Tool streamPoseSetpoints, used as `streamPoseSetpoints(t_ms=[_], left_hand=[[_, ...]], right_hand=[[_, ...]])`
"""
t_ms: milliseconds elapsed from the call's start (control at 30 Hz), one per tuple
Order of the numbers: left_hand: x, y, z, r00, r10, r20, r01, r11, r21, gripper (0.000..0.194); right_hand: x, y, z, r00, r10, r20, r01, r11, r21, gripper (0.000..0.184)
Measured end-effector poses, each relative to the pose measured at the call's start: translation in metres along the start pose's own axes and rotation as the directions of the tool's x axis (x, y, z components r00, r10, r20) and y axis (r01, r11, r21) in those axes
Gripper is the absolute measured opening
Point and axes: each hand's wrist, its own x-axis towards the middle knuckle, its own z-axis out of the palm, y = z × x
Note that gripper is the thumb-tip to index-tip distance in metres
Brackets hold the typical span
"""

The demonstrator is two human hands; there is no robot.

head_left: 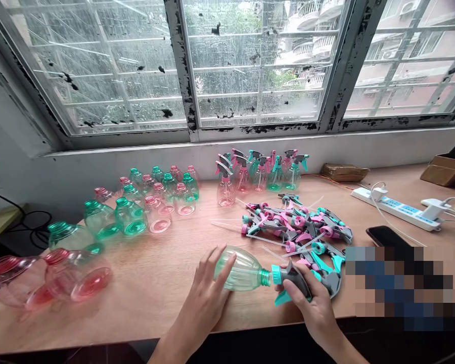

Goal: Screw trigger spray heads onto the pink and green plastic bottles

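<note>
Green bottle is tipped on its side over the near part of the wooden surface, its threaded neck pointing right; the left hand cups its base end, fingers spread and part-curled around it; the right hand is closed around a grey-and-teal spray head, whose teal collar is just beside the neck, a narrow gap between them; behind the right hand lies a pile of loose spray heads in pink, teal and grey, thin clear tubes among them; farther back, near the wall, stand bottles with spray heads fitted; pink and green open-necked bottles stand to the left; a dark phone and a white power strip lie to the right.
</note>
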Motion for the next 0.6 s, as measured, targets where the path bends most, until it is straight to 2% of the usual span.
streamPoseSetpoints(t_ms=[67, 167, 267, 333, 400, 433, 467, 533, 600], left_hand=[[0.0, 0.002, -0.002, 0.999, -0.039, 0.016, 0.04, 0.998, -0.057, 0.08], [-0.001, 0.004, -0.005, 0.987, -0.159, 0.034, 0.162, 0.969, -0.186, 0.096], [-0.003, 0.003, -0.004, 0.956, -0.278, 0.091, 0.292, 0.884, -0.366, 0.104], [-0.004, 0.002, -0.003, 0.902, -0.398, 0.165, 0.423, 0.743, -0.519, 0.092], [-0.003, 0.001, -0.003, 0.819, -0.512, 0.257, 0.543, 0.552, -0.632, 0.071], [-0.001, 0.002, -0.003, 0.788, -0.538, 0.301, 0.576, 0.471, -0.668, 0.066], [0.001, 0.003, -0.005, 0.776, -0.538, 0.328, 0.582, 0.413, -0.7, 0.066], [0.006, 0.006, -0.008, 0.806, -0.481, 0.346, 0.543, 0.366, -0.756, 0.068], [0.01, 0.009, -0.011, 0.852, -0.42, 0.312, 0.477, 0.381, -0.792, 0.064]], right_hand=[[0.005, -0.007, 0.001, 0.996, 0.049, 0.069, -0.055, 0.995, 0.082, 0.022], [0.013, -0.012, 0.002, 0.986, 0.107, 0.131, -0.133, 0.97, 0.206, 0.022], [0.021, -0.012, 0.001, 0.967, 0.164, 0.197, -0.22, 0.926, 0.308, 0.024], [0.024, -0.011, 0.0, 0.943, 0.204, 0.263, -0.285, 0.901, 0.327, 0.026], [0.026, -0.011, 0.0, 0.909, 0.259, 0.326, -0.36, 0.882, 0.303, 0.03], [0.027, -0.011, 0.0, 0.894, 0.287, 0.344, -0.39, 0.877, 0.282, 0.033], [0.028, -0.011, 0.0, 0.883, 0.313, 0.351, -0.411, 0.875, 0.255, 0.036], [0.03, -0.013, 0.001, 0.876, 0.34, 0.342, -0.423, 0.882, 0.208, 0.043], [0.033, -0.014, 0.001, 0.879, 0.336, 0.337, -0.409, 0.896, 0.174, 0.05]])
